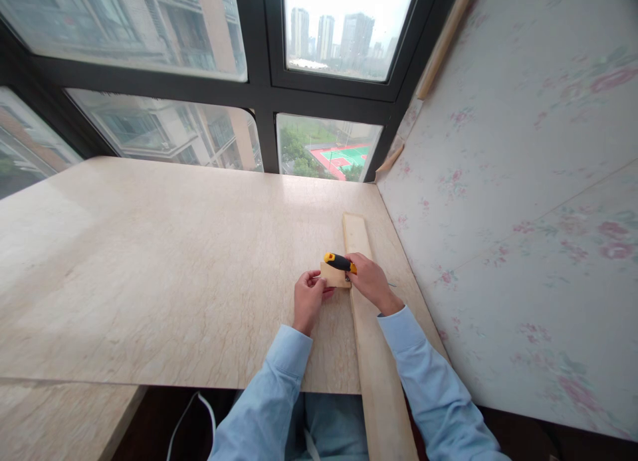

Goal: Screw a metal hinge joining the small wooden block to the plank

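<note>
My left hand (308, 300) is closed on the left side of a small pale wooden block (333, 275), which sits just above the beige marble tabletop (174, 268). My right hand (367, 280) grips a tool with a yellow and black handle (339, 262), and the tool lies across the top right of the block. Both hands work beside a long pale wooden plank (371, 341). The plank lies along the table's right side and runs out past the near edge. Light blue sleeves cover both forearms.
A wall with floral paper (523, 215) rises close on the right. Dark-framed windows (264, 95) run along the far edge of the table. A white cable (192, 411) hangs below the table's near edge, and a lower marble ledge (60, 418) shows at bottom left.
</note>
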The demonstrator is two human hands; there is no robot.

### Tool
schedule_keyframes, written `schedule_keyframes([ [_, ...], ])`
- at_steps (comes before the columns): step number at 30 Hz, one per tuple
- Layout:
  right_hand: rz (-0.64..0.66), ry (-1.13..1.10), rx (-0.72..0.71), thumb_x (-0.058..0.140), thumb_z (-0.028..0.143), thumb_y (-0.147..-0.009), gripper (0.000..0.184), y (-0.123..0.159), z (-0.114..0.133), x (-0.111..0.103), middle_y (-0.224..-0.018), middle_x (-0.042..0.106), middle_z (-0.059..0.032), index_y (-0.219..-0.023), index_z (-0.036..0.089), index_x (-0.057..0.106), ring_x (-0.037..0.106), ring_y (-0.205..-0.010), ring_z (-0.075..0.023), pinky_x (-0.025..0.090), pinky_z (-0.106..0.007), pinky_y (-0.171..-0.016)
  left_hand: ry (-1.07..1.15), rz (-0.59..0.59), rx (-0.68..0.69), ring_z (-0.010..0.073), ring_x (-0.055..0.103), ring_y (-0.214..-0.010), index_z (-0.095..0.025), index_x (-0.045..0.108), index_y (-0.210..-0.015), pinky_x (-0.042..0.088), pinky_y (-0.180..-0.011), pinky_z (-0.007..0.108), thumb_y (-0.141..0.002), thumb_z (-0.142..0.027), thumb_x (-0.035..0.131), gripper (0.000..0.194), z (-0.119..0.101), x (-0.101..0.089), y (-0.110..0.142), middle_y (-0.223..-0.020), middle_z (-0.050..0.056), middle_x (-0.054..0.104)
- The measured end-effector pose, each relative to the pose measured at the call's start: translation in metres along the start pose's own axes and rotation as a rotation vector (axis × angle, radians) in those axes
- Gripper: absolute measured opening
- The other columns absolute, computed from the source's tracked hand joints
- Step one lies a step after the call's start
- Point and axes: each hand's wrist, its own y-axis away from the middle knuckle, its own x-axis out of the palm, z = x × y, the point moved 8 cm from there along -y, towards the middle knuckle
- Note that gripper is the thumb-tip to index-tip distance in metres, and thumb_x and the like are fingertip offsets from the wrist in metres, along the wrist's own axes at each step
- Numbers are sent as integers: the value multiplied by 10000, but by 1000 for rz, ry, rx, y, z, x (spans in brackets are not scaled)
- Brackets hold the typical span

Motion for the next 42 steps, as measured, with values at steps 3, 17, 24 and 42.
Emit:
schedule_keyframes([
  [3,3,-4,6,595,70,-845,270,0,0,-1,-1102,689,-61,-1085,190,622,642,-1021,-208,459,-287,-809,3,-1,1,177,706,-683,-89,596,-988,601,-628,300,-832,-46,619,164,0,0,0,-832,97,699],
  [17,11,-44,-4,589,64,-817,311,0,-2,0,-1116,688,-64,-1101,186,617,633,-1023,-200,454,-297,-847,-31,11,-34,183,709,-659,-83,603,-1020,601,-640,316,-825,-66,626,197,-1,3,0,-849,117,721],
  [24,-2,-37,0,595,47,-784,302,0,-2,-3,-1075,699,-53,-1047,192,629,637,-971,-189,443,-278,-813,-135,28,-88,175,694,-606,-94,605,-1033,586,-579,305,-861,-96,558,178,-2,8,-5,-912,130,719],
  [42,-15,245,54,589,179,-866,174,1,-3,-5,-898,755,-47,-990,244,692,672,-805,-198,305,-275,-594,-133,4,-129,167,676,-581,-112,616,-1016,574,-579,295,-825,-104,576,196,0,8,-9,-855,98,700],
])
